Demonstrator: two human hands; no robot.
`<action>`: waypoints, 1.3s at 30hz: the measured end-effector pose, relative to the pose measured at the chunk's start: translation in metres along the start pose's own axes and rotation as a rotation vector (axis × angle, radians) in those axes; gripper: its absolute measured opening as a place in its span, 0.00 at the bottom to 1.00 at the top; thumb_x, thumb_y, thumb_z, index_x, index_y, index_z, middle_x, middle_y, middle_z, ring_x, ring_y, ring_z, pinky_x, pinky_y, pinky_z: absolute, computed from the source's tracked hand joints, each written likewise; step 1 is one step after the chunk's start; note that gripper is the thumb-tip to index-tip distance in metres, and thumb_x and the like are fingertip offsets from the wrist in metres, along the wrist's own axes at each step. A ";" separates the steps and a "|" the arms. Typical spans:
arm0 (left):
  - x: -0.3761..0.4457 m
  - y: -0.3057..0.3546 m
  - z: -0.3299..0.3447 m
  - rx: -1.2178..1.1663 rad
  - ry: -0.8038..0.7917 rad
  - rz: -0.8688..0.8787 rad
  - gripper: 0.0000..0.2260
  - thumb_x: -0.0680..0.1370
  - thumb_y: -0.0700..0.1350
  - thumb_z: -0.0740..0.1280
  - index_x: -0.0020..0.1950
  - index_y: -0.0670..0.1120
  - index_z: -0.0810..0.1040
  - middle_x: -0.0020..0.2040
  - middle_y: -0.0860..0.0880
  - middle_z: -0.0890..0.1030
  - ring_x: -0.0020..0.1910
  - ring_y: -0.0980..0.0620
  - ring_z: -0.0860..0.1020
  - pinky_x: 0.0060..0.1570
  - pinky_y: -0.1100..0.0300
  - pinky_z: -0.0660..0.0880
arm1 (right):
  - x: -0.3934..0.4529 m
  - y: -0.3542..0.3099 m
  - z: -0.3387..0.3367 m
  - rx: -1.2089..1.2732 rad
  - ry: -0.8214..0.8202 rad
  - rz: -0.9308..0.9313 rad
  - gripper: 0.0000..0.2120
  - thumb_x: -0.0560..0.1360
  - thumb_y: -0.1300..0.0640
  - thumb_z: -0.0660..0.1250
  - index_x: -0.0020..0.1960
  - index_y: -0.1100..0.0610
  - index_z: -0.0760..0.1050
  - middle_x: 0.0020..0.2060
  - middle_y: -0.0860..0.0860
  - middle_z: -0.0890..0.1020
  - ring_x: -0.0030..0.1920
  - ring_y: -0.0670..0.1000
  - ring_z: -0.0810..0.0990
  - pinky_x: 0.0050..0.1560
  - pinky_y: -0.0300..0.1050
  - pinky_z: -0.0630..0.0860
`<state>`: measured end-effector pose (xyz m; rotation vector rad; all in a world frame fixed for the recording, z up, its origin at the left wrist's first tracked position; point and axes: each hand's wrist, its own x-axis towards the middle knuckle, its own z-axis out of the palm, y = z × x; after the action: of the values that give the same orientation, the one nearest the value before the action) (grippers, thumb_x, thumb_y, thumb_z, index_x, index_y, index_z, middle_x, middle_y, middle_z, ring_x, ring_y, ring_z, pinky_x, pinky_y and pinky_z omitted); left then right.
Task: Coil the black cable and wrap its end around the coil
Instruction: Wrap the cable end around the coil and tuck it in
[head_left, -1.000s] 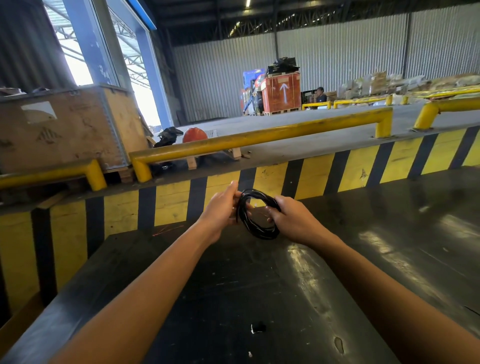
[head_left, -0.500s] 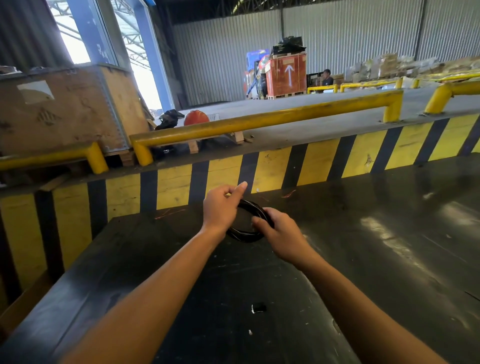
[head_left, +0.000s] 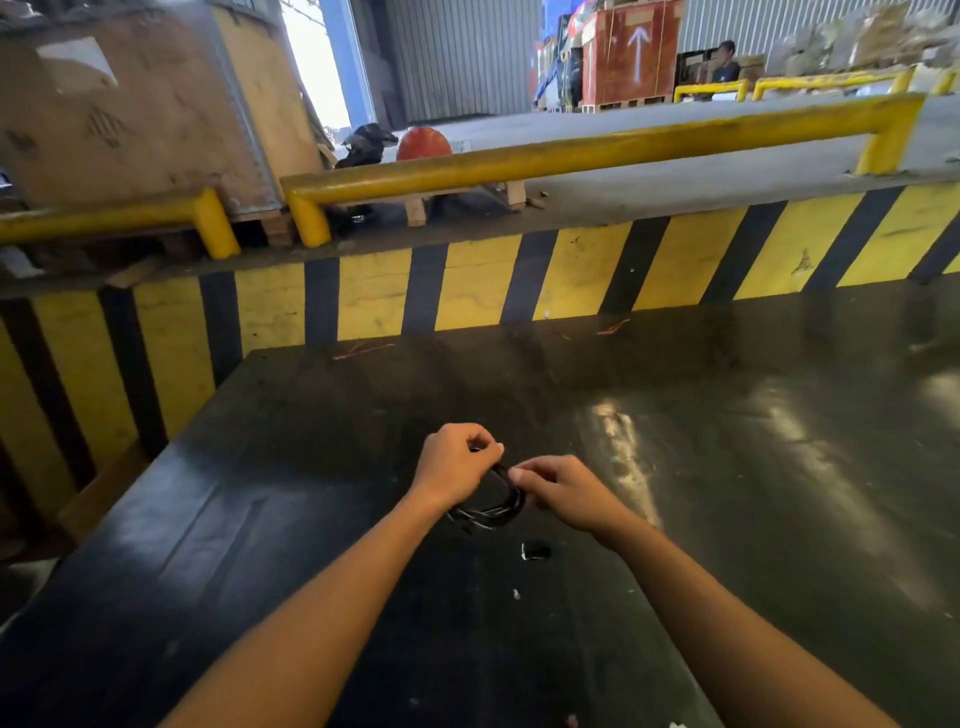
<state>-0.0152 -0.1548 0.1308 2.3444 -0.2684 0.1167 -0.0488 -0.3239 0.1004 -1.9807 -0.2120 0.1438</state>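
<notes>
While both bare forearms reach forward over the dark table (head_left: 727, 467), the two hands meet close together above its surface. The left hand (head_left: 454, 462) is curled into a loose fist, its thumb and fingertips pinched on the upper part of the black cable (head_left: 493, 512). The right hand (head_left: 563, 491) sits just beside it, fingers bent, with thumb and forefinger closed on the same coil where the loops turn downward. Between and just below the two hands the cable hangs as a small bundle of several loops, its lower arc showing beneath the left wrist; whether that arc touches the table cannot be told. Where the cable's free end lies is hidden by the fingers. Just below the right hand, a small dark scrap (head_left: 535, 551) lies on the table, apart from the coil. Well beyond the hands, a yellow-and-black striped wall (head_left: 467, 291) borders the far edge of the table, and a yellow rail (head_left: 571, 153) runs above it.
</notes>
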 end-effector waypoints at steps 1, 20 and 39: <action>-0.005 -0.013 0.003 0.012 0.004 -0.045 0.04 0.73 0.45 0.70 0.40 0.48 0.84 0.37 0.52 0.83 0.38 0.56 0.80 0.39 0.62 0.72 | 0.001 0.015 0.005 0.075 -0.017 0.089 0.12 0.76 0.51 0.64 0.47 0.59 0.80 0.38 0.54 0.83 0.36 0.46 0.79 0.38 0.38 0.75; -0.066 -0.140 0.023 0.143 -0.278 -0.363 0.07 0.73 0.42 0.69 0.45 0.52 0.85 0.40 0.54 0.84 0.40 0.59 0.80 0.43 0.62 0.77 | 0.029 0.138 0.071 -0.668 -0.047 0.427 0.14 0.76 0.55 0.61 0.61 0.53 0.70 0.57 0.58 0.70 0.56 0.62 0.76 0.57 0.55 0.74; 0.016 0.015 0.013 0.017 -0.223 0.095 0.07 0.75 0.47 0.69 0.49 0.48 0.85 0.43 0.53 0.85 0.36 0.66 0.77 0.39 0.69 0.71 | -0.006 -0.015 -0.071 -0.379 0.216 -0.006 0.06 0.71 0.56 0.71 0.47 0.55 0.81 0.34 0.51 0.84 0.33 0.48 0.82 0.37 0.41 0.77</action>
<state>-0.0029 -0.1772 0.1346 2.3628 -0.4904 -0.0981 -0.0417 -0.3823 0.1426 -2.3529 -0.1093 -0.1238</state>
